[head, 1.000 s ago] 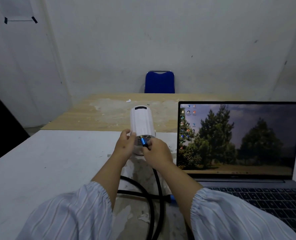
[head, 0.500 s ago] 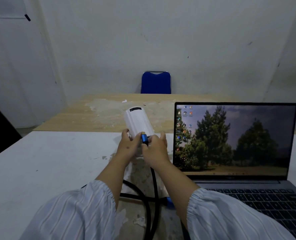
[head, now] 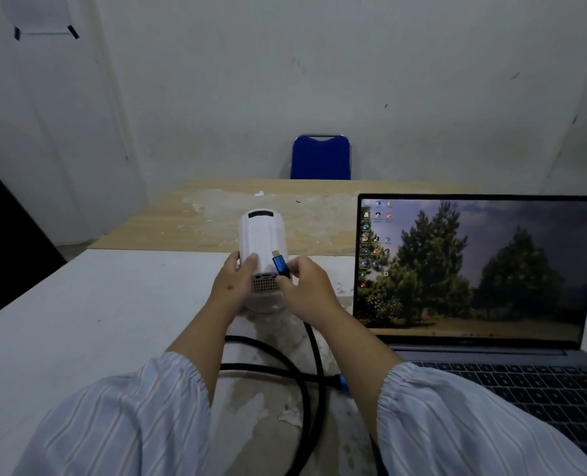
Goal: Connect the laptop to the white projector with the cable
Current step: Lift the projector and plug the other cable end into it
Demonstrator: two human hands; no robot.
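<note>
A white cylindrical projector (head: 263, 235) stands on the white table, tilted away from me, its vented rear panel (head: 265, 283) facing me. My left hand (head: 232, 286) grips its left side near the base. My right hand (head: 307, 290) pinches the blue plug (head: 280, 263) of the black cable (head: 314, 352); the plug's metal tip points up, just above and right of the rear ports, outside them. The open laptop (head: 474, 269) sits at the right with a tree wallpaper lit. A second blue plug (head: 341, 384) lies near the laptop's left edge.
The cable loops (head: 299, 389) on the white table (head: 96, 321) between my forearms. A wooden table (head: 319, 214) adjoins behind, with a blue chair (head: 321, 158) at the wall. A dark object (head: 7, 242) sits at the far left.
The blue plug has lifted off the projector's rear panel and now points upward beside it. The projector has tipped back, showing its rear vent again.
</note>
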